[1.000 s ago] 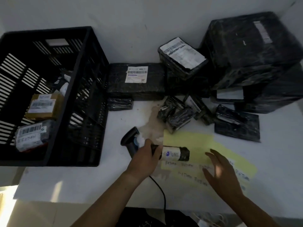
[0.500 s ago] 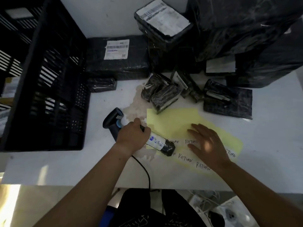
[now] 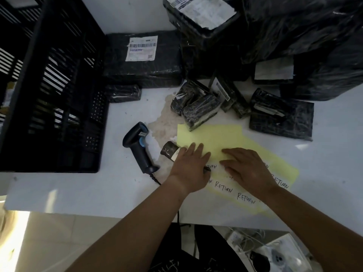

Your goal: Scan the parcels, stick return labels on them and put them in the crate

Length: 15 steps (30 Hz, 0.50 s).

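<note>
Left hand (image 3: 188, 166) flat, fingers straight and together, resting on small black parcel (image 3: 169, 150) at left edge of yellow label sheet (image 3: 213, 137), right hand (image 3: 248, 170) flat on sheet, fingers slightly spread, gripping nothing, scanner (image 3: 137, 149) lying just left of parcel, crate (image 3: 59, 91) far left.

White bench (image 3: 324, 163). Black crate (image 3: 59, 95) at its left edge. Barcode scanner (image 3: 137, 146) lies mid-bench, just right of the crate, with its cable running off the near edge. Yellow sheet (image 3: 216, 138) with handwritten RETURN labels sits by the near edge. Left hand (image 3: 188, 165) flat, fingers straight, over a small black-wrapped roll parcel (image 3: 170, 151) at the sheet's left edge. Right hand (image 3: 249, 169) flat on the sheet, just beside the left hand. Black-wrapped parcels (image 3: 143, 75) piled along the far edge. One small parcel (image 3: 200, 112) overlaps the sheet's far left corner.
</note>
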Available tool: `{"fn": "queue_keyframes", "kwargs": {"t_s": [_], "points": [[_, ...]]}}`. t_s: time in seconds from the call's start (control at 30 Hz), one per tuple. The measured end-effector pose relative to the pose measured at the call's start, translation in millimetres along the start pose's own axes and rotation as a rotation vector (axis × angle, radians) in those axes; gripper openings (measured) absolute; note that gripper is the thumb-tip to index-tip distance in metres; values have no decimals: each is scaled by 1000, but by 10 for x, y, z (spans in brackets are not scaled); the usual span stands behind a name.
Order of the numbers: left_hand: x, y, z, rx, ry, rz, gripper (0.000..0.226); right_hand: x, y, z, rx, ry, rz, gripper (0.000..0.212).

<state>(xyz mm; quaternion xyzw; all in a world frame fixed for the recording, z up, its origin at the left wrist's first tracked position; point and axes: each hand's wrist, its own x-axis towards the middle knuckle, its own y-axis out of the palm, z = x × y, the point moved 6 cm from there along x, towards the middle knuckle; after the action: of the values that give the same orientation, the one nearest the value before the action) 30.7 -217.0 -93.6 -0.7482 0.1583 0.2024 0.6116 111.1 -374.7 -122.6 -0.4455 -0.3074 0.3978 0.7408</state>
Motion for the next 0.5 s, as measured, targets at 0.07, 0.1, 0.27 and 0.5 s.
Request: {"fn": "queue_keyframes", "kwargs": {"t_s": [0.07,0.1,0.27,0.5], "points": [[34,23,-16,40,-21,28,63,26,44,5,-8,-44,-20,21],[41,31,-22,54,-25,29,63,43,55,4,-3,-46,-29,18],[37,61,-31,66,-26,42,63,73,32,19,28,-13,-124,24],[49,87,-27,67,-33,60,75,64,82,2,68,27,-123,18]]}}
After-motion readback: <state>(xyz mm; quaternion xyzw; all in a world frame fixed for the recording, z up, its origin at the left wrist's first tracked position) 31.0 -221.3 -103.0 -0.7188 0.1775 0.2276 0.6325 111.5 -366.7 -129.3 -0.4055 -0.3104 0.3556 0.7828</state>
